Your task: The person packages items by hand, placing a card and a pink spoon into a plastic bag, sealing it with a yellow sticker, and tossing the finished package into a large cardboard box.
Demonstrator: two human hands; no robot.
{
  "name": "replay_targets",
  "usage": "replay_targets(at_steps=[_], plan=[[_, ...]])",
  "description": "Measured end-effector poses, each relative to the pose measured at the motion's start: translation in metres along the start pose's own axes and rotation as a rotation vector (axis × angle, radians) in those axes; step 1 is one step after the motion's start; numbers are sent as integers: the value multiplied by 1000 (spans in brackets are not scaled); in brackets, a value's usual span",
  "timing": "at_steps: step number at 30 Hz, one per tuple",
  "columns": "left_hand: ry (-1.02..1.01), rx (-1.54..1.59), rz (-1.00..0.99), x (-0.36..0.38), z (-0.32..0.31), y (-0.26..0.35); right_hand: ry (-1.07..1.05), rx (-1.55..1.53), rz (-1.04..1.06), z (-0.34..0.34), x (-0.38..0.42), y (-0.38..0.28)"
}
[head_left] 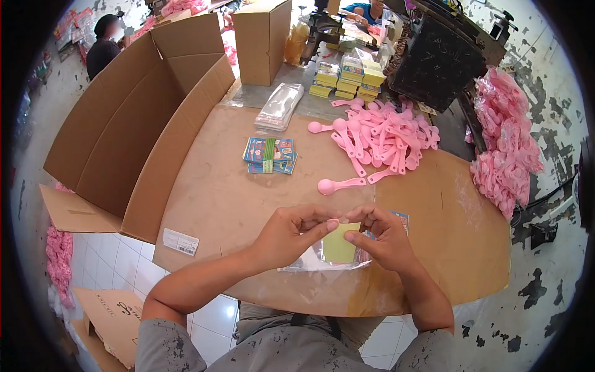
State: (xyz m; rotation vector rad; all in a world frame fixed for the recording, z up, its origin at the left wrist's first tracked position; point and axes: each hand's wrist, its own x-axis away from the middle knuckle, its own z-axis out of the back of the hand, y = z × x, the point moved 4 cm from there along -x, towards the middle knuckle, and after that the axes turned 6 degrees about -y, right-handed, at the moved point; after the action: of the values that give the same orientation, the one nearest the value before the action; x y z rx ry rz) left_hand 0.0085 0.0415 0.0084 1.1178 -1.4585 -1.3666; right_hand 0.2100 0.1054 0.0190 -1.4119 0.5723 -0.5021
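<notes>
Close over the table's near side, a pale yellow-green card [340, 245] is held between my two hands. My left hand [304, 232] pinches at its upper left corner, thumb against the fingers. On the card's right side presses the thumb of my right hand [384, 240], its fingers curled behind. A clear plastic bag [297, 266] overlaps the card's lower part. Blue printed cards [403, 218] show partly behind my right hand. Just beyond my hands lies a pink plastic spoon [339, 185], in front of a pile of pink spoons [387, 136].
Banded blue cards [270, 155] and a stack of clear bags [280, 106] lie farther back. Card stacks [350, 77] stand behind the spoons. A large open carton [114, 124] is at left; bagged pink spoons [505, 142] hang at right. Two people are in the background.
</notes>
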Motion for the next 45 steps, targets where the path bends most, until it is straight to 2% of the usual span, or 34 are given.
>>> replay_targets(at_steps=[4,8,14,17,19,32,38,41,44,45], plan=[[39,28,-22,-1,-1,-1,91,-141,-5,3,0,0],[20,17,-18,-2,-2,-2,134,-99,-45,8,2,6],[22,-179,-53,-2,3,-6,132,-89,-33,15,4,15],[59,-235,-202,-3,3,-8,124,-82,3,16,4,12],[36,-193,-196,-4,4,-10,116,-28,71,16,3,13],[-19,-72,-198,-6,6,-10,71,-18,85,24,3,21],[-91,-53,-44,-3,8,-11,62,-17,39,23,4,15],[-95,87,-86,-4,8,-11,68,-29,1,25,2,12],[-94,280,-42,-6,9,-15,86,-41,-14,24,2,16],[-83,220,-11,-6,9,-17,96,-23,-3,21,3,19]])
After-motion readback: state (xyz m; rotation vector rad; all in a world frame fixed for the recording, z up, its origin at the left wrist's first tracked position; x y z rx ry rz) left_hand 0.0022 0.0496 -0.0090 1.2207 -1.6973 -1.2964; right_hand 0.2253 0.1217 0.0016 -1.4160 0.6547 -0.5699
